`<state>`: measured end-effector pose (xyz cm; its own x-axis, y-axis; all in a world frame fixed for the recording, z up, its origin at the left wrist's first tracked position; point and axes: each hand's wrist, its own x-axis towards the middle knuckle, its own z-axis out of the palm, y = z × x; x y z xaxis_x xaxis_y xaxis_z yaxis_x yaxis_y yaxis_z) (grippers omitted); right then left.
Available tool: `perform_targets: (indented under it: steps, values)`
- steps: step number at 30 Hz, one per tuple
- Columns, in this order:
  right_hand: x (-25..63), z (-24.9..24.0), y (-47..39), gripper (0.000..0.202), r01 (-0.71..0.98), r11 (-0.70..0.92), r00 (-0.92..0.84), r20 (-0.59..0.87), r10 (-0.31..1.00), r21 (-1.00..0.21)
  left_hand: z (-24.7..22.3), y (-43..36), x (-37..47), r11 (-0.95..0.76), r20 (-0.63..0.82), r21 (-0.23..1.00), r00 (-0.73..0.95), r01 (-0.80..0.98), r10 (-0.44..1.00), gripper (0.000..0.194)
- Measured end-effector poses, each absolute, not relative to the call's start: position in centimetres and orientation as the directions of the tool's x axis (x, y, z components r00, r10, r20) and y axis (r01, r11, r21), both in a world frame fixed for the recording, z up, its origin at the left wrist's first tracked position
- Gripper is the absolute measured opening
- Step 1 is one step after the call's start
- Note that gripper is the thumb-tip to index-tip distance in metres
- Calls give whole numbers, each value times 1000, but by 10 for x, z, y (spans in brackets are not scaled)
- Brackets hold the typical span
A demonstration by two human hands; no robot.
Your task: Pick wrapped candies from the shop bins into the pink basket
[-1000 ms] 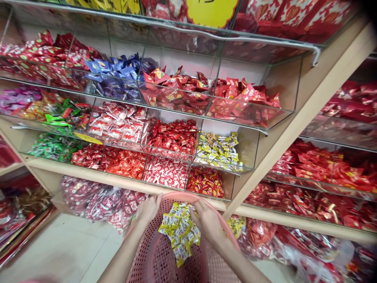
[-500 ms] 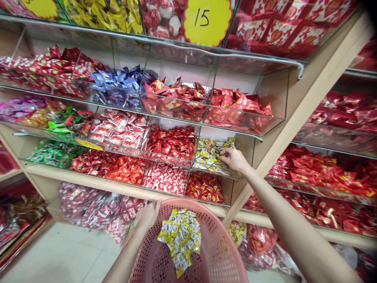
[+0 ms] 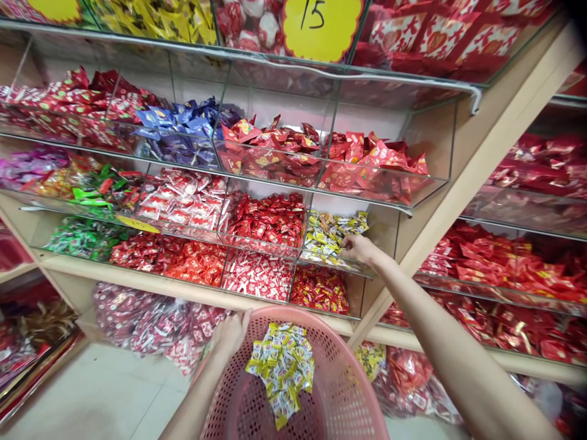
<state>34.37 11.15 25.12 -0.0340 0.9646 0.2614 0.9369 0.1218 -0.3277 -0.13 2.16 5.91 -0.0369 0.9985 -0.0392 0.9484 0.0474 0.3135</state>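
While the left hand (image 3: 230,335) holds the far left side of a pink basket (image 3: 355,379), its grip closed on the rim, the right hand (image 3: 360,249) reaches up into a clear bin (image 3: 328,261) of yellow-and-white wrapped sweets (image 3: 318,235). The fingertips of that hand are bent together at the sweets near the bin's front; they are small in view, so I cannot tell whether the right grip is closed on a sweet or only touching the pile.

More yellow-and-white sweets, a heap (image 3: 282,370) of them, lie inside the basket, toward its far wall. The basket is in front of the shelves, just below a bin of small red sweets (image 3: 321,290). Left of the yellow ones, another bin holds red packets (image 3: 268,220). Plastic bags of sweets (image 3: 151,321) sit under the wooden ledge, and a yellow sign (image 3: 321,30) higher up reads 15.
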Motion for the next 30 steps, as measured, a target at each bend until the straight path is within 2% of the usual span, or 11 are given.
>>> perform_targets:
  steps: [6,9,18,21,25,30]
  values:
    - [341,252,110,18,950,150,-64,302,951,-274,60,21,-1,40,-36,296,-31,954,999,65]
    - [339,254,106,11,940,187,-75,361,929,-286,62,20,0,41,-41,294,-30,955,999,66]
    - [338,255,98,12,899,246,-52,468,882,-363,61,21,-1,42,-39,291,-32,956,999,65]
    - [337,255,99,12,884,242,-50,434,900,-401,61,21,-1,40,-34,293,-31,955,999,67]
    - [339,252,104,20,877,195,-52,316,947,-440,61,21,-1,34,-23,289,-29,957,999,66]
    - [342,252,110,21,903,156,-50,264,963,-400,61,20,-1,30,-17,293,-26,956,1000,67]
